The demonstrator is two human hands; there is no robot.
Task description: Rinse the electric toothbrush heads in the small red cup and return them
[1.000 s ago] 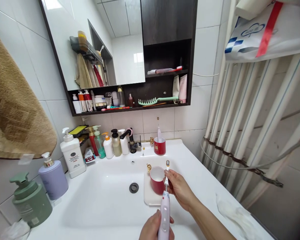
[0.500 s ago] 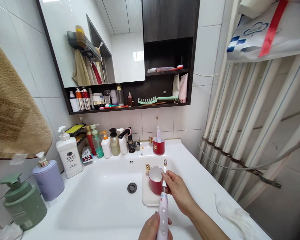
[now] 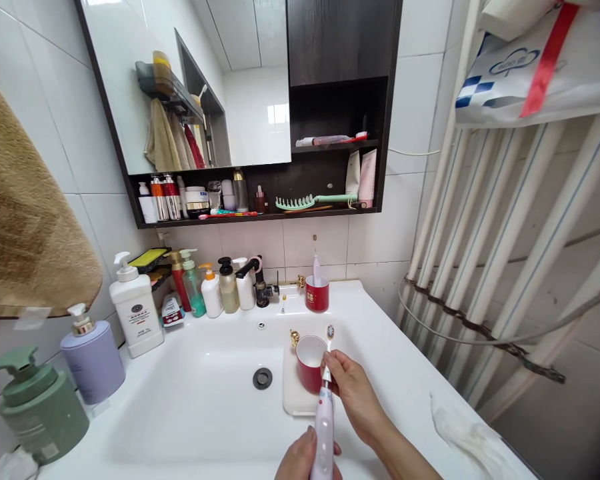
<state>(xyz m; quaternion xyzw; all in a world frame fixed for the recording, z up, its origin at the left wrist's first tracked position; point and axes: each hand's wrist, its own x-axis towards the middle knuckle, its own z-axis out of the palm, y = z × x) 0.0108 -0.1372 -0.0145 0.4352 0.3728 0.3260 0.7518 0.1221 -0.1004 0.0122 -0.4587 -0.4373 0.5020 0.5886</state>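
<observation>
A pale pink electric toothbrush handle (image 3: 323, 430) stands tilted upward at the bottom centre, with my left hand (image 3: 303, 457) wrapped round it. My right hand (image 3: 353, 390) pinches the white brush head (image 3: 329, 343) near its base, bristles at the top. Between head and handle a short stretch of metal shaft shows. Just behind my right fingers, a red cup (image 3: 307, 367) with a white inside and gold handle rests on a white tray (image 3: 293, 400) over the sink. Another red cup (image 3: 317, 295) on the back rim holds a second pale toothbrush (image 3: 317, 268).
Around the sink (image 3: 195, 393) are a black faucet (image 3: 263, 283), pump bottles along the back left, a purple bottle (image 3: 94, 363) and a green bottle (image 3: 43, 413). A crumpled white cloth (image 3: 465, 440) lies on the right rim. Above hangs a mirrored cabinet (image 3: 333, 40); white pipes (image 3: 510, 233) stand right.
The view has shifted slightly. Both hands keep their holds on the toothbrush parts, which sit marginally lower in the picture.
</observation>
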